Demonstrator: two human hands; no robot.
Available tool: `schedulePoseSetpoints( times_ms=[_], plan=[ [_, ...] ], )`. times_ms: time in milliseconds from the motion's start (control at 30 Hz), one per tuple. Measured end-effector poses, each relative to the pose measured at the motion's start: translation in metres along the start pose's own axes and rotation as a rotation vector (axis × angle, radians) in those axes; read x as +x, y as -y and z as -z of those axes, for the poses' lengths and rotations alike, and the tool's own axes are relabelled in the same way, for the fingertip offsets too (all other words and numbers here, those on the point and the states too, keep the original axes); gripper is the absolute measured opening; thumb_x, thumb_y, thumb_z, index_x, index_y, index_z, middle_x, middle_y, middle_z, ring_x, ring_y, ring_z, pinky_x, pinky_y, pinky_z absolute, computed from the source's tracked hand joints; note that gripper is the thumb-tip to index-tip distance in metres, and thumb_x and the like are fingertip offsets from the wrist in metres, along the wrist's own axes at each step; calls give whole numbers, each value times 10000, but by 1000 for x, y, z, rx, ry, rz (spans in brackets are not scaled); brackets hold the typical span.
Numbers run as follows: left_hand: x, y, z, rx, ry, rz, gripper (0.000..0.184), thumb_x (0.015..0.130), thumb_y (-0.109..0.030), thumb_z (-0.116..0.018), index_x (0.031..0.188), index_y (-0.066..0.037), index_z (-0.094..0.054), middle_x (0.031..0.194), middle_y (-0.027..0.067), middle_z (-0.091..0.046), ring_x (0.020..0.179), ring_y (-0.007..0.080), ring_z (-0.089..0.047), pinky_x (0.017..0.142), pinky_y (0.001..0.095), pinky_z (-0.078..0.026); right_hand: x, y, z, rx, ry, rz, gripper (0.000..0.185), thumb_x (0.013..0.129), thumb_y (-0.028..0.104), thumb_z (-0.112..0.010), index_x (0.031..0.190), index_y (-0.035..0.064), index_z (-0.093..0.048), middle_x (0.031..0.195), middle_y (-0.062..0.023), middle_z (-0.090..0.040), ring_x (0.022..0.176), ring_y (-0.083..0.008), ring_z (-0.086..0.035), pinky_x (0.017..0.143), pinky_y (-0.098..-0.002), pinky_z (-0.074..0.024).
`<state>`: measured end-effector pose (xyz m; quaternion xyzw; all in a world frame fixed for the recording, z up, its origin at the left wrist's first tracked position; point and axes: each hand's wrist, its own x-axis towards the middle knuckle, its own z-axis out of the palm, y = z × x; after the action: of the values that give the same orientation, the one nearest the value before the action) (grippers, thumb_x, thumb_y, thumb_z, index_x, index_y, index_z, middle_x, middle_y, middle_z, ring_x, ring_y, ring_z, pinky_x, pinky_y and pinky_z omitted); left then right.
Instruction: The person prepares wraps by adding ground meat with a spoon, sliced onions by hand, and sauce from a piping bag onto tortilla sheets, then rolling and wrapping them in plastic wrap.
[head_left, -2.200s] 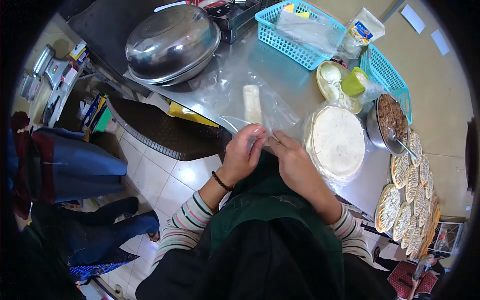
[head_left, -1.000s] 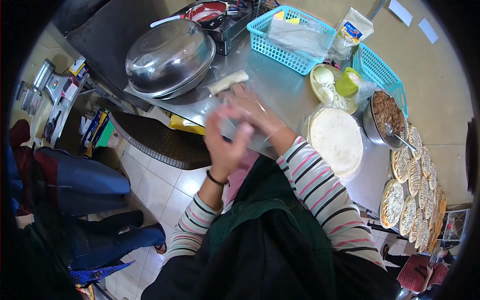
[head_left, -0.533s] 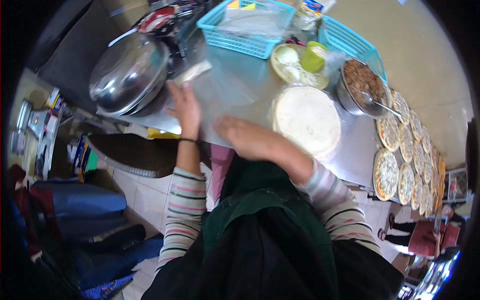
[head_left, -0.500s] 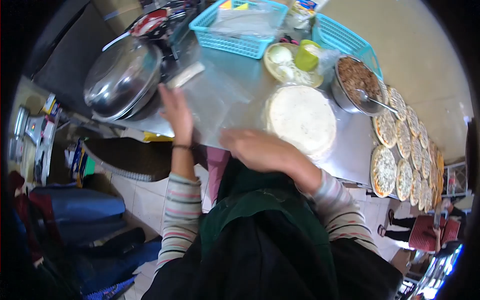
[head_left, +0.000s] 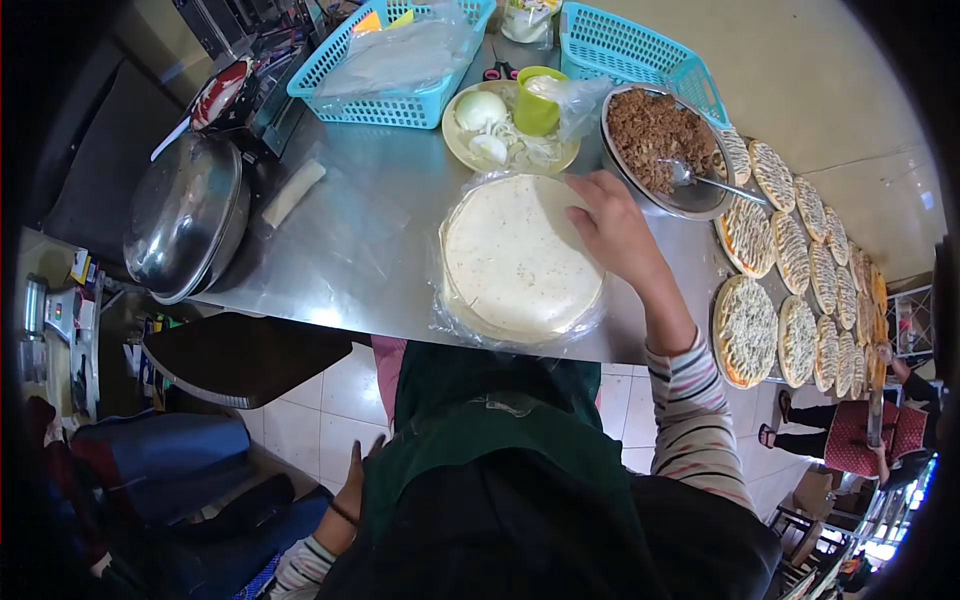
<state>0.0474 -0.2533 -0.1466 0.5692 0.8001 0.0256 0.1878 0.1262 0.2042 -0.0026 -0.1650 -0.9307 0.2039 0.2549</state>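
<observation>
Clock positions are referenced to the stack of flatbreads [head_left: 520, 260], which sits on clear plastic on the counter [head_left: 410, 160].

Status: one pale roll [head_left: 295, 193] lies between 9 and 10 o'clock, beside or on plastic film [head_left: 340, 235]; it is judged a finished piece. Whether it contains filling cannot be told. The stack lies flat and unrolled, several sheets thick. The brown shredded filling [head_left: 655, 130] largely fills the steel bowl [head_left: 690, 205] at 2 o'clock, a spoon [head_left: 715, 182] inserted. Topped ovals [head_left: 746, 328] stand in rows at 3 o'clock, apparently complete in their topping.

Hands: positioned well apart. The right hand [head_left: 590, 205] is at the stack's edge, between 1 and 2 o'clock, fingers curved; a grip on a sheet cannot be confirmed. The left hand [head_left: 358, 480], at 7 o'clock beside the apron [head_left: 500, 425], shows spread fingers and no visible load.
</observation>
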Motion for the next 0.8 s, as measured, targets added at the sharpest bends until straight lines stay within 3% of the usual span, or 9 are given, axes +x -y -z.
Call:
schedulePoseSetpoints(
  times_ms=[133,167,233,300,400,467,700,767,800],
  plan=[
    [-11,-5,95,-107,550,21,291,762,-258,-632,958,-44,-646,982,160,-646,908,337,-621,769,425,-483,24,1,-3,-101,108,-40,226,768,91,-639,976,3,-636,903,-149,-596,916,-313,-583,783,-376,-464],
    [10,-17,133,-208,401,196,321,741,-223,-664,992,-24,-637,923,175,-651,851,366,-629,755,432,-493,29,3,0,-106,197,-103,211,758,113,-651,939,6,-638,912,-154,-600,940,-320,-583,806,-392,-463],
    [42,-31,175,-411,-277,131,352,712,-44,-680,1053,9,-613,985,203,-618,907,365,-601,794,396,-480,34,3,1,-2,233,-164,180,752,106,-655,902,7,-632,899,-152,-602,934,-316,-585,802,-394,-461],
    [76,-46,200,-686,-550,95,372,743,-25,-659,1109,2,-603,977,167,-612,889,304,-601,791,342,-462,36,4,2,94,270,-227,152,747,99,-658,865,9,-626,886,-150,-605,928,-311,-587,798,-395,-458],
    [128,-63,211,-588,-701,-109,342,760,-28,-647,1100,-11,-609,1010,175,-601,932,293,-592,806,332,-462,32,1,1,272,302,-314,113,735,67,-658,828,20,-615,840,-144,-603,886,-295,-585,755,-386,-452],
    [163,-67,213,-468,-737,-148,343,763,-85,-660,1090,3,-605,1100,183,-575,983,331,-570,868,375,-440,18,-7,-6,73,68,78,128,704,37,-667,821,47,-616,861,-127,-586,828,-283,-566,705,-387,-434],
    [231,-66,216,-327,-795,-197,325,732,-130,-693,1004,33,-625,1142,218,-568,1039,374,-559,905,384,-420,-31,3,-5,-1,-452,562,256,608,32,-718,804,88,-564,1069,-146,-543,992,-321,-525,777,-397,-437],
    [233,-59,216,-500,-559,-365,316,766,-186,-674,992,23,-604,1124,181,-578,995,352,-558,874,385,-427,-35,6,-1,4,-418,505,260,638,14,-732,788,64,-526,1160,-194,-510,1066,-349,-514,821,-414,-444],
    [231,-61,217,-501,-550,-370,316,766,-186,-674,992,23,-604,1124,181,-578,995,352,-558,874,385,-427,-35,9,-4,381,-367,258,250,671,13,-731,840,45,-550,1205,-190,-488,1072,-318,-520,818,-398,-455]
  ],
)
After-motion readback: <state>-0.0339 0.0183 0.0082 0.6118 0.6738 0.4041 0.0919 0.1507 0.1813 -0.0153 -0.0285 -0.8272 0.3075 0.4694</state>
